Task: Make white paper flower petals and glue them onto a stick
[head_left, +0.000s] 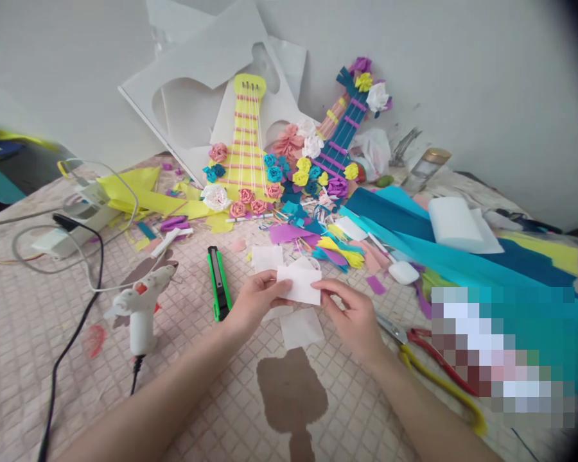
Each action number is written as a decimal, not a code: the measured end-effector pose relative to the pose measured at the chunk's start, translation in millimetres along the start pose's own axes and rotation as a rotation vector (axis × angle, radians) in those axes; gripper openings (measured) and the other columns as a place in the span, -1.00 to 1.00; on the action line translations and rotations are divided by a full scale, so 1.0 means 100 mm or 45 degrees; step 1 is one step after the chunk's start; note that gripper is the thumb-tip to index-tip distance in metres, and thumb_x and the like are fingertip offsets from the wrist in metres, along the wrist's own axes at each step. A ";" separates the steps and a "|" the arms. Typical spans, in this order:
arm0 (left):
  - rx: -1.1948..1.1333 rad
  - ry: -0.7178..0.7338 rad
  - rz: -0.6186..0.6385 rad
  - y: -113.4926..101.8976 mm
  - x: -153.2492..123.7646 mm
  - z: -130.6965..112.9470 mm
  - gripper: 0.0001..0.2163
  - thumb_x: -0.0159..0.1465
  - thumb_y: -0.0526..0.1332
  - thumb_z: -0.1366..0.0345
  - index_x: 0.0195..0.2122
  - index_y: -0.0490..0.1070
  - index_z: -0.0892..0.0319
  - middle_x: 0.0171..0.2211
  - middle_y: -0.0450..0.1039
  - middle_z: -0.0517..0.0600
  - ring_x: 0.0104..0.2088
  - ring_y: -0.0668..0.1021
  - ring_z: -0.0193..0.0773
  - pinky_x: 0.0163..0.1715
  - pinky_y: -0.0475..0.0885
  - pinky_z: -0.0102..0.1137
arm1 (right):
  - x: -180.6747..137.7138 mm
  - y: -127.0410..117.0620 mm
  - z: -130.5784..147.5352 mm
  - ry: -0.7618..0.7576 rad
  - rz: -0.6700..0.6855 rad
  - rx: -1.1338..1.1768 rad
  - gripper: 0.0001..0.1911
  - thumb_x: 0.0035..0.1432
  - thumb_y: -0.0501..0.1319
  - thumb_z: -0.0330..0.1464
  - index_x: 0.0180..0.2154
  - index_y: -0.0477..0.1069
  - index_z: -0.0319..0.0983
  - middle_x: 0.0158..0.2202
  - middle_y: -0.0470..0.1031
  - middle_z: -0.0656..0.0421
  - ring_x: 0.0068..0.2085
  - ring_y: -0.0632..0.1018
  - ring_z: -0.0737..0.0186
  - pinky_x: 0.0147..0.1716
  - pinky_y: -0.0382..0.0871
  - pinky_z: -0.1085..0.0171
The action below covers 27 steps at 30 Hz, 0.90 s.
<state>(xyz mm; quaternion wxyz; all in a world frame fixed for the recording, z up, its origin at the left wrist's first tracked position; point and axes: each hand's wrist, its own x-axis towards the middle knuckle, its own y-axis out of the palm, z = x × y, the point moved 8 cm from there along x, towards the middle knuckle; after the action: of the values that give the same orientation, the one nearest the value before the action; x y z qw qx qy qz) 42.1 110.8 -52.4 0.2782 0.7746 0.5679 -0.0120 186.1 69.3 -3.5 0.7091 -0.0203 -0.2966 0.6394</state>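
A small white paper rectangle (299,285) is held up between both hands over the table. My left hand (259,296) grips its left side, with the thumb on the front face. At the right edge, the fingertips of my right hand (349,311) pinch the paper. Beneath it lie more thin white paper pieces, one (302,328) just below the hands and another (266,257) behind them. A green box cutter (218,282) rests left of my left hand. Scissors with red and yellow handles (414,343) lie to the right of my right hand, partly hidden by it.
A white glue gun (142,308) with a black cord stands at left, near a power strip (70,234). Behind are a yellow paper guitar (245,141), a blue one (340,138), and colourful scraps. Teal paper (462,256) covers the right side. A brown cutout (293,390) lies in front.
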 end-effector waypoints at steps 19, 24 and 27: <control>0.681 0.534 0.105 0.17 -0.18 -0.26 -0.86 0.12 0.26 0.28 -0.33 0.42 0.23 -0.32 0.45 0.01 -0.26 0.49 -0.29 -0.17 0.38 -0.39 | -0.04 -0.04 -0.17 0.463 -0.126 0.446 -0.84 0.00 0.28 -0.27 -0.36 0.45 -0.21 -0.37 0.51 0.16 -0.32 0.52 0.27 -0.33 0.42 0.33; 0.597 0.556 -0.016 0.09 -0.18 -0.27 -0.89 0.12 0.26 0.28 -0.44 0.44 0.23 -0.45 0.47 -0.05 -0.41 0.49 -0.38 -0.35 0.39 -0.51 | -0.05 -0.05 -0.19 0.550 -0.163 0.473 -0.81 -0.03 0.29 -0.25 -0.38 0.45 -0.24 -0.42 0.52 0.16 -0.36 0.53 0.25 -0.33 0.43 0.30; 0.517 0.525 -0.047 0.07 -0.17 -0.26 -0.89 0.10 0.28 0.31 -0.48 0.42 0.24 -0.49 0.46 -0.06 -0.44 0.48 -0.40 -0.41 0.38 -0.54 | -0.05 -0.06 -0.19 0.593 -0.181 0.475 -0.80 -0.05 0.31 -0.25 -0.42 0.44 -0.25 -0.49 0.51 0.18 -0.41 0.53 0.27 -0.37 0.43 0.30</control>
<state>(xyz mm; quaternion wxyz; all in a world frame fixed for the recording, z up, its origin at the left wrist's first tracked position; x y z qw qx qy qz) 34.5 106.3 -22.1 -0.0040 0.7901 0.6123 0.0273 200.2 70.6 -18.7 0.7926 -0.0149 -0.0040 0.6096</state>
